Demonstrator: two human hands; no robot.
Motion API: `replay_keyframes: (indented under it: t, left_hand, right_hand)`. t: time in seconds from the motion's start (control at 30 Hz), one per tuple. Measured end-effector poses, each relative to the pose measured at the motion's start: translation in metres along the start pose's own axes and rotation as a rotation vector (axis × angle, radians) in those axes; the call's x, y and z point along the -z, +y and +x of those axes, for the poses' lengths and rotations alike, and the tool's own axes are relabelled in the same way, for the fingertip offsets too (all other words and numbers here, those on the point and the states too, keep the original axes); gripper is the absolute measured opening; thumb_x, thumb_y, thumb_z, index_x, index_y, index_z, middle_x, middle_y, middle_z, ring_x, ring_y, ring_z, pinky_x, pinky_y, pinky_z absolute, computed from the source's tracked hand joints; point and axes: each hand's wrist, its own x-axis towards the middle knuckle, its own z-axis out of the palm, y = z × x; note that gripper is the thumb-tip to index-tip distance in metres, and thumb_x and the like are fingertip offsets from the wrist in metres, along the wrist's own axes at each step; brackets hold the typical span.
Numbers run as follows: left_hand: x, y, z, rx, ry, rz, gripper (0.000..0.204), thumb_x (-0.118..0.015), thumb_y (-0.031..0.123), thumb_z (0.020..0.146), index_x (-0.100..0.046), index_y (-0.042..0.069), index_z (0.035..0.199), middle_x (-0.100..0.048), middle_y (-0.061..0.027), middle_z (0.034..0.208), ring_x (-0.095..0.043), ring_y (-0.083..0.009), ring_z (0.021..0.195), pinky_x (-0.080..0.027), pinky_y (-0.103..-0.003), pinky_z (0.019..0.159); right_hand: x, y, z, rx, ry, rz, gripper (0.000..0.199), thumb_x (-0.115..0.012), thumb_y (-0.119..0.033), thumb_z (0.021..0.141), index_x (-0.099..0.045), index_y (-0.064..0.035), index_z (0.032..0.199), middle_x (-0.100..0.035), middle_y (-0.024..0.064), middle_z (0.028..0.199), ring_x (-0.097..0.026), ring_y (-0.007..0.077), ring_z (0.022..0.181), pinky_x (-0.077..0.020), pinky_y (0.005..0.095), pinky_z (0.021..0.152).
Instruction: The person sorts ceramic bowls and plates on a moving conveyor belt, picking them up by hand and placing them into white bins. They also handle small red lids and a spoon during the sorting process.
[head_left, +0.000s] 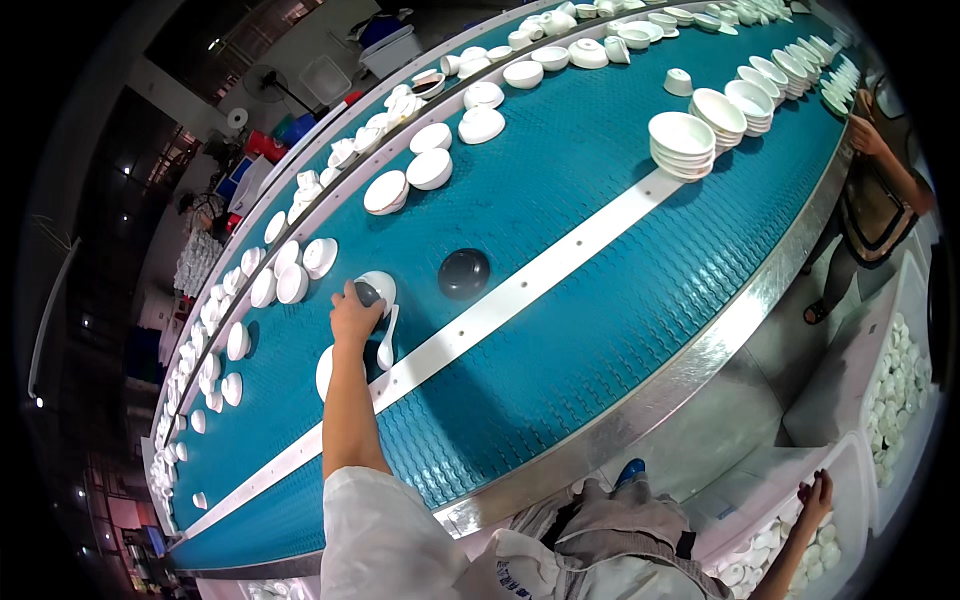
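My left hand (357,316) reaches over the blue conveyor belt, its fingers curled round a small dark round piece (368,293). That piece is against a white dish (380,284), and its exact kind is partly hidden by the fingers. Just right of the hand a white spoon (387,343) lies on the belt. A white plate (325,374) shows partly behind my forearm. Farther right sits a black bowl (464,272). Low on the right, my right hand (818,495) is held out over a bin, fingers apart and nothing visible in them.
A white divider strip (525,284) runs along the belt (560,350), with stacked white bowls (683,143) on its far part. Loose white bowls (430,168) line the far side. White bins (850,460) of small dishes stand at right, near another person's arm (885,155).
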Motion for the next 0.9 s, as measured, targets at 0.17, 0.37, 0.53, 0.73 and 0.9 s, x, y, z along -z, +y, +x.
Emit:
replay_keyframes:
  t: [0.17, 0.37, 0.53, 0.73, 0.9]
  left_hand:
    - [0.003, -0.089, 0.032, 0.113, -0.077, -0.926, 0.056, -0.061, 0.024, 0.07, -0.049, 0.001, 0.12, -0.061, -0.0168, 0.095, -0.063, -0.0257, 0.081, -0.052, -0.034, 0.062]
    - [0.015, -0.155, 0.006, 0.123, -0.102, -1.534, 0.034, -0.046, 0.0, 0.074, -0.056, -0.004, 0.107, -0.062, -0.0127, 0.093, -0.063, -0.0213, 0.078, -0.054, -0.031, 0.065]
    - [0.022, -0.063, -0.085, -0.216, -0.33, -1.328, 0.034, -0.048, 0.005, 0.085, -0.054, -0.003, 0.117, -0.061, -0.0073, 0.1, -0.056, -0.0132, 0.089, -0.043, -0.024, 0.081]
    - [0.004, -0.117, -0.072, -0.406, 0.273, -0.126, 0.045, -0.056, 0.026, 0.086, -0.05, -0.007, 0.116, -0.055, -0.0214, 0.103, -0.054, -0.0362, 0.093, -0.045, -0.044, 0.078]
    - [-0.044, -0.187, -0.062, -0.409, 0.157, 0.069, 0.028, -0.057, 0.009, 0.073, -0.055, -0.006, 0.096, -0.054, -0.016, 0.087, -0.055, -0.0364, 0.081, -0.045, -0.046, 0.07]
  right_hand:
    - [-0.171, -0.174, -0.099, 0.371, -0.185, 0.116, 0.026, -0.048, -0.013, 0.093, -0.056, -0.0027, 0.114, -0.06, 0.0053, 0.104, -0.055, 0.0096, 0.072, -0.0453, 0.0227, 0.065]
    - [-0.382, -0.277, -0.265, 0.332, -0.958, 0.263, 0.026, -0.05, -0.004, 0.089, -0.055, -0.0015, 0.114, -0.061, 0.0063, 0.102, -0.061, 0.0123, 0.081, -0.0499, 0.0244, 0.068]
    - [-0.486, -0.295, -0.369, 0.126, -1.417, 0.203, 0.042, -0.06, -0.015, 0.084, -0.048, -0.0018, 0.123, -0.061, 0.0098, 0.097, -0.057, 0.0124, 0.086, -0.047, 0.0265, 0.074]
    - [-0.474, -0.264, -0.367, 0.164, -1.268, 0.181, 0.024, -0.052, -0.009, 0.088, -0.057, -0.0011, 0.11, -0.061, 0.0036, 0.095, -0.055, 0.01, 0.088, -0.0449, 0.0253, 0.078]
    - [-0.426, -0.259, -0.349, 0.191, -0.963, 0.243, 0.018, -0.054, -0.011, 0.088, -0.059, -0.0014, 0.103, -0.06, 0.001, 0.088, -0.054, 0.0077, 0.081, -0.0442, 0.023, 0.074]
